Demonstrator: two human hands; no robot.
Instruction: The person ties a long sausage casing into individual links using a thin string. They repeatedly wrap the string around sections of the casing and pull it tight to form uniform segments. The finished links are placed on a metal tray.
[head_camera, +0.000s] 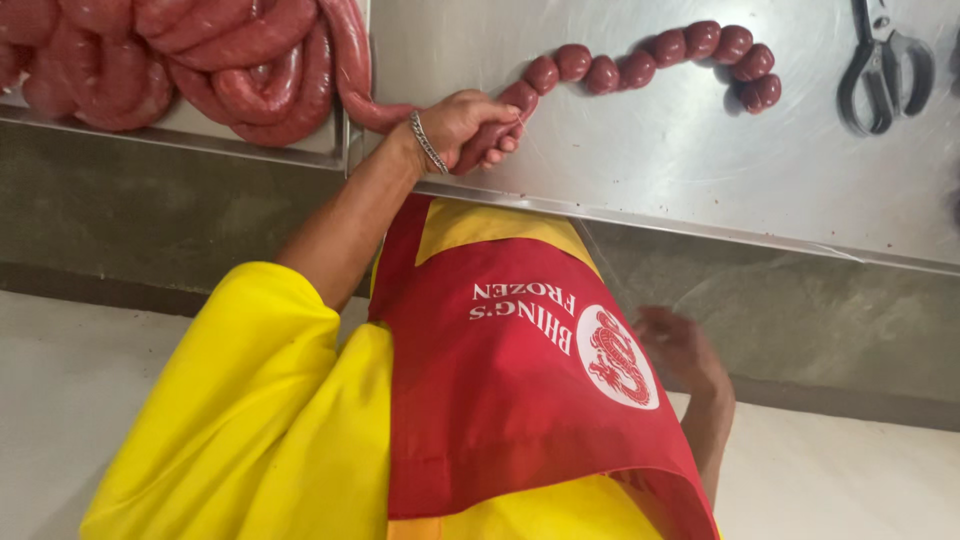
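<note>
left hand (468, 128) at shiny steel worktop (650, 170).
grip clamped on red linked sausage rope (640, 66), pinching a link; right hand (680, 350) hangs blurred, grip unclear.

Left hand clenched up front, right hand lowered

The left arm is stretched bare from the sleeve towards 1 o'clock, and the left hand (478, 128) is closed in a tight grip, its fingers (497, 150) curled under and knuckles turned up. The right hand (678, 350) is held low at 4 o'clock, close to the body, blurred, with the palm open, the fingers loosely spread and nothing in it.
</note>
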